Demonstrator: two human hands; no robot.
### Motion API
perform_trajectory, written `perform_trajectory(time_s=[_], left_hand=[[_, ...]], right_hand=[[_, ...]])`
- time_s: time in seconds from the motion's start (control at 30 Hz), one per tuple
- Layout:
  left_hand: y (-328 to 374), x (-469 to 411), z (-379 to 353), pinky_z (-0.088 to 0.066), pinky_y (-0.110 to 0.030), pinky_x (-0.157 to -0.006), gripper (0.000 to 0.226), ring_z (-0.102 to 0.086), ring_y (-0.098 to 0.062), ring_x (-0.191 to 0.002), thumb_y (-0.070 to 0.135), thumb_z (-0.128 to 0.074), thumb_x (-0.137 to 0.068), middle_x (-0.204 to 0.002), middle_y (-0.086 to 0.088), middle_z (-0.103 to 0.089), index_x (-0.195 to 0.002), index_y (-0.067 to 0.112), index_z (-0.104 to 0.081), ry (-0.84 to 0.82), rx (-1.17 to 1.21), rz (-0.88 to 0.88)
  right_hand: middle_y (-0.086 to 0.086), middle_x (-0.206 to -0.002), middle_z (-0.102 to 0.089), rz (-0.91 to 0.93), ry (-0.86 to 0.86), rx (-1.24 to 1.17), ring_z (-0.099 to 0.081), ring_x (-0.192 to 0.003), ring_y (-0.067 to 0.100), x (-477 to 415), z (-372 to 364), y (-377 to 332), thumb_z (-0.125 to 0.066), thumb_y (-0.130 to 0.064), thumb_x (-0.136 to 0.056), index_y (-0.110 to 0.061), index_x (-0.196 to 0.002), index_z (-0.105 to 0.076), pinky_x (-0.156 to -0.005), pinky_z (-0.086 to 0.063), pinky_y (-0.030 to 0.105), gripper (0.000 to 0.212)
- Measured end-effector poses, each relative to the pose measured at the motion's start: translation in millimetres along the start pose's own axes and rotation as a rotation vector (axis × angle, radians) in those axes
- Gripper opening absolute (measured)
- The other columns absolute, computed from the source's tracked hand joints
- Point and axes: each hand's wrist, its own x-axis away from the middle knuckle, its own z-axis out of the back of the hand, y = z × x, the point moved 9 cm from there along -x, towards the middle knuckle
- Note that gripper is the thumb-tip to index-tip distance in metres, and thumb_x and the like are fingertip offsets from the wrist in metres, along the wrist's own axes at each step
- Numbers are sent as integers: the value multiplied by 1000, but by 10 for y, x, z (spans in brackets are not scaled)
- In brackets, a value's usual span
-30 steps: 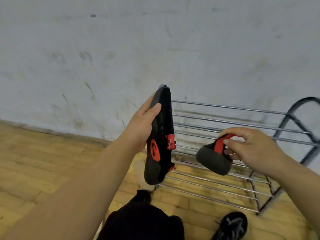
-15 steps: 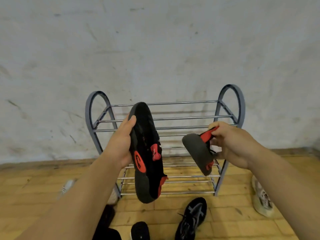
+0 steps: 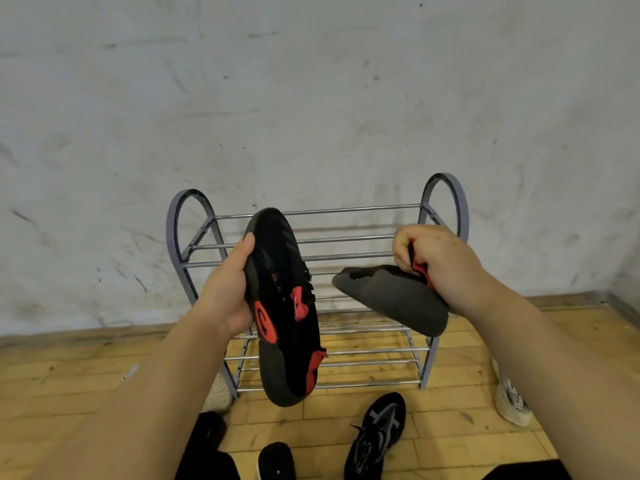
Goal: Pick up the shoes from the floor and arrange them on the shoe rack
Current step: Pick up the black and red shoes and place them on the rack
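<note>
Right shoe flatter (wood floor, scuffed wall)

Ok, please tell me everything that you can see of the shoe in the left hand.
The shoe is black, with a red round patch, a red tab at the middle and red trim near the lower end, where dark grey rubber wraps it. It hangs in the air almost upright, narrow end up, in front of the shoe rack. The left hand grips its left edge, thumb up along the side. The second shoe, in the right hand, is apart from it.
</note>
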Motion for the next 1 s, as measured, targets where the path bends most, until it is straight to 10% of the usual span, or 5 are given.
perform_trajectory(time_s=[0.57, 0.87, 1.0], left_hand=[[144, 202, 67, -56, -54, -88, 55, -75, -39, -104, 57, -52, -101, -121, -18, -75, -135, 16, -65, 96, 87, -37], [92, -166, 131, -56, -51, -83, 52, -77, -39, -98, 55, -49, -104, -118, -20, -76, -129, 13, -68, 93, 161, 6], [59, -335, 229, -56, -55, -90, 53, -74, -41, -105, 56, -49, -103, -122, -21, -74, -131, 15, -68, 108, 158, 29]], right_hand=[[2, -52, -39, 546, -17, 771, -29, -61, 13, 77, -604, -517, -39, -19, -74, -11, -58, -45, -50, -22, 27, 19], [-11, -56, -31, 384, 12, 791, -34, -62, 13, -752, -562, 240, -39, -25, -77, -28, -61, -33, -54, -23, 28, 17], [0, -83, -61, 139, 3, 742, -53, -80, 18, -888, -525, 696, -50, -16, -95, -21, -103, -67, -61, -41, 32, 19]])
